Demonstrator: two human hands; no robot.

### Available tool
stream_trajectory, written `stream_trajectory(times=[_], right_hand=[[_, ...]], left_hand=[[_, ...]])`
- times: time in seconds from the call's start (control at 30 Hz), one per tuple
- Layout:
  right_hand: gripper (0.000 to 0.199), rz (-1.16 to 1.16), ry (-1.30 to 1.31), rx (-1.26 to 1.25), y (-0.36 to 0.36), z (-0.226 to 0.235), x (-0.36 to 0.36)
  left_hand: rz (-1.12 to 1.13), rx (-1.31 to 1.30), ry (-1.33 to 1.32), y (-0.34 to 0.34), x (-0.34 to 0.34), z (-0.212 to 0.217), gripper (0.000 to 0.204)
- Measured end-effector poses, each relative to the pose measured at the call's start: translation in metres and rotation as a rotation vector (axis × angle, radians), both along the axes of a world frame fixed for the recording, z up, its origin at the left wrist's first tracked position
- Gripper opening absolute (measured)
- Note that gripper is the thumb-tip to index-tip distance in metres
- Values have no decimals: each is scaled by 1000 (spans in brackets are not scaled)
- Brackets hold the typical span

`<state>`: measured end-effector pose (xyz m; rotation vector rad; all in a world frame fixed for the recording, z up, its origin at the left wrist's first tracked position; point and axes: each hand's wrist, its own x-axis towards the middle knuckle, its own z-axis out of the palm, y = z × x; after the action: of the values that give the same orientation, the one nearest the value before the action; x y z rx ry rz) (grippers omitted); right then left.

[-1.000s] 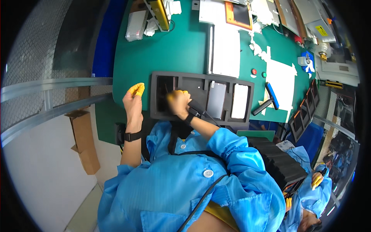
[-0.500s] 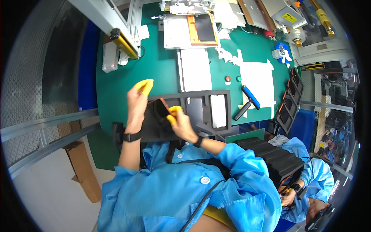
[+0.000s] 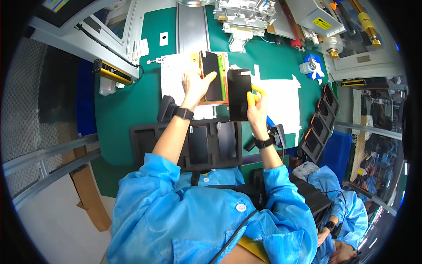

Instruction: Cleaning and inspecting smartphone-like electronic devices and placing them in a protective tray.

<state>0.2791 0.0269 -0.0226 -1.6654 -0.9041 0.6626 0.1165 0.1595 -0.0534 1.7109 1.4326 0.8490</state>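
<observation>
Over the orange fixture (image 3: 194, 58), one dark phone (image 3: 214, 90) is held by the left hand (image 3: 196, 87), thumb across its face; just right of the fixture, a second phone (image 3: 238, 94) is pinched by the right hand (image 3: 258, 104); long axes are nearly parallel; the fixture is nearer the left.

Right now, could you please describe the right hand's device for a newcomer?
On the green table, find the orange fixture. Right of it, the right hand holds the dark device, unlike its neighbours at the fixture or in the black tray.
</observation>
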Motion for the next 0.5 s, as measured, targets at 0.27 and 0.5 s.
stream_trajectory(times=[0.27, 0.5], right_hand=[[23, 40, -195, 71, 77, -7, -50], [24, 48, -771, -8, 72, -18, -37]], left_hand=[[46, -451, -1001, -45, -60, 77, 39], [31, -395, -856, -71, -67, 87, 46]])
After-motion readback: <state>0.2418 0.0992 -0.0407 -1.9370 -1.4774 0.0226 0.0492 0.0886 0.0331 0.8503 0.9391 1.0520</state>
